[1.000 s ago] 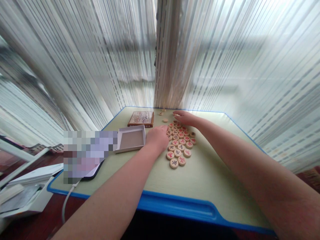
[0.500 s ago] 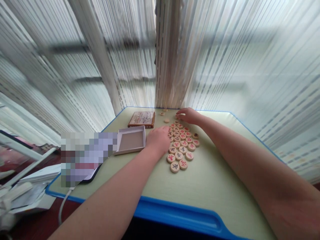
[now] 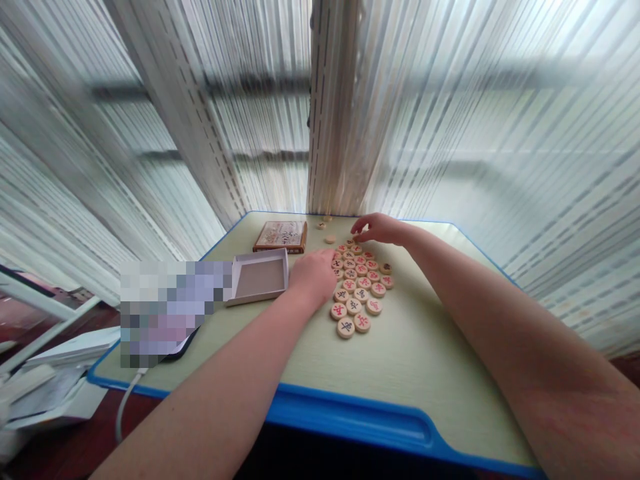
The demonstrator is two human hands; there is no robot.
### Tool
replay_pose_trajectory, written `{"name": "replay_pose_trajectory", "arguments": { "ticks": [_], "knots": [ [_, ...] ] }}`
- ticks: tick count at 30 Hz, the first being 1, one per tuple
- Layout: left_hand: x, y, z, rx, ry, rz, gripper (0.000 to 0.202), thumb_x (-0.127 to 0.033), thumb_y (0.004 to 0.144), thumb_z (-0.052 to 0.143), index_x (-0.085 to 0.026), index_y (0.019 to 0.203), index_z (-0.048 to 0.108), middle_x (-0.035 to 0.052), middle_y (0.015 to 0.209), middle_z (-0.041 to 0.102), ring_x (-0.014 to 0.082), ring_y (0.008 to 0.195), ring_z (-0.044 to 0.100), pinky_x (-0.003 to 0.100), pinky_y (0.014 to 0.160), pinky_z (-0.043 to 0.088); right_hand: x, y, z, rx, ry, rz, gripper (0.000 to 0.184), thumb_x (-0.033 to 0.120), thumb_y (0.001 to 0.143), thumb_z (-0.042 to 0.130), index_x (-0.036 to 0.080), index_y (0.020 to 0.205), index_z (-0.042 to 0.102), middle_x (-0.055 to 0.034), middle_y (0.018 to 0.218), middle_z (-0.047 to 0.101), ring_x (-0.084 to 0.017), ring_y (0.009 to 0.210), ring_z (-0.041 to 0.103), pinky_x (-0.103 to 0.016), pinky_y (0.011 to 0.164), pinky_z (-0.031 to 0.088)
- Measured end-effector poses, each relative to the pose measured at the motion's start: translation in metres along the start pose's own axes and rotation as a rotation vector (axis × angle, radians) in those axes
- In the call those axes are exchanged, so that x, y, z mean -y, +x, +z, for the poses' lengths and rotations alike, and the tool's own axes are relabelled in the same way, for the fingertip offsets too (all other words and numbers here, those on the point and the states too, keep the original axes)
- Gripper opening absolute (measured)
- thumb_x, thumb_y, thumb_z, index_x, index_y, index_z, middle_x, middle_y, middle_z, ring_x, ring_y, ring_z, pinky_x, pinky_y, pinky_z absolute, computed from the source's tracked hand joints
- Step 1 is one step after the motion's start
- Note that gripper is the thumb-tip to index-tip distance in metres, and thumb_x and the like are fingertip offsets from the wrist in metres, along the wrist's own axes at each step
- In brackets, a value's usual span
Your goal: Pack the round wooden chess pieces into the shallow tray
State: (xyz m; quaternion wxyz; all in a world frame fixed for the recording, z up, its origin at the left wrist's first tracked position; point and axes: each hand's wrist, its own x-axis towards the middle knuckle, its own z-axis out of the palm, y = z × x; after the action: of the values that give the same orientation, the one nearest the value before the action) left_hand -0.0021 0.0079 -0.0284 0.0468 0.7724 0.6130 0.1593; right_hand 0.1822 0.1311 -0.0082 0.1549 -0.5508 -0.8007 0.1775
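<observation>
Both your hands are at the wooden discs (image 3: 361, 287) mid-frame: left hand (image 3: 314, 277) curled at their left edge, right hand (image 3: 380, 229) at their top; I cannot tell either grip.

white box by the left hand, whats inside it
The white box shows only its bare grey-brown floor; nothing lies in the visible part. Its near wall hides a strip of that floor. The left hand rests beside it, outside.
</observation>
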Motion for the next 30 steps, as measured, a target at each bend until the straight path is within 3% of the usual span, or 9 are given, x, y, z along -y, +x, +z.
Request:
{"name": "replay_pose_trajectory", "arguments": {
  "ticks": [8, 13, 18, 30],
  "knots": [
    [0.001, 0.001, 0.002, 0.007, 0.000, -0.006, 0.041, -0.011, 0.081, 0.039, -0.019, 0.115, 0.060, 0.0072, 0.121, 0.063, 0.0200, 0.110, 0.058, 0.031, 0.096, 0.043, -0.014, -0.006, -0.016, 0.160, 0.130, 0.009, 0.027, 0.014, 0.067, 0.064, 0.028, 0.089, 0.075, 0.0011, 0.089, 0.073, -0.016, 0.084, 0.063, -0.027, 0.076, 0.051],
    [0.002, 0.001, 0.003, -0.015, -0.014, 0.011, 0.042, -0.011, 0.080, 0.038, -0.018, 0.115, 0.061, 0.0085, 0.121, 0.063, 0.0217, 0.109, 0.058, 0.034, 0.095, 0.044, -0.019, -0.006, -0.018, -0.013, 0.110, 0.107, 0.035, 0.019, 0.072, 0.064, 0.025, 0.106, 0.071, -0.0027, 0.096, 0.072, -0.017, 0.083, 0.063, -0.029, 0.074, 0.051],
    [0.003, 0.002, 0.003, -0.001, -0.026, 0.016, 0.044, -0.011, 0.079, 0.040, -0.020, 0.117, 0.060, 0.0068, 0.122, 0.063, 0.0207, 0.113, 0.057, 0.033, 0.099, 0.042, -0.021, -0.006, -0.010, -0.006, 0.042, 0.124, 0.029, 0.036, 0.079, 0.061, 0.024, 0.104, 0.071, -0.0054, 0.101, 0.071, -0.019, 0.090, 0.063, -0.031, 0.081, 0.050],
    [0.001, 0.002, 0.001, 0.022, -0.021, 0.015, 0.045, -0.011, 0.079, 0.040, -0.020, 0.118, 0.060, 0.0055, 0.123, 0.063, 0.0197, 0.114, 0.056, 0.032, 0.100, 0.041, -0.012, -0.002, 0.002, -0.056, -0.018, 0.117, 0.032, 0.015, 0.072, 0.066, 0.020, 0.103, 0.071, -0.0038, 0.102, 0.070, -0.014, 0.079, 0.063, -0.023, 0.072, 0.050]
  ]
}}
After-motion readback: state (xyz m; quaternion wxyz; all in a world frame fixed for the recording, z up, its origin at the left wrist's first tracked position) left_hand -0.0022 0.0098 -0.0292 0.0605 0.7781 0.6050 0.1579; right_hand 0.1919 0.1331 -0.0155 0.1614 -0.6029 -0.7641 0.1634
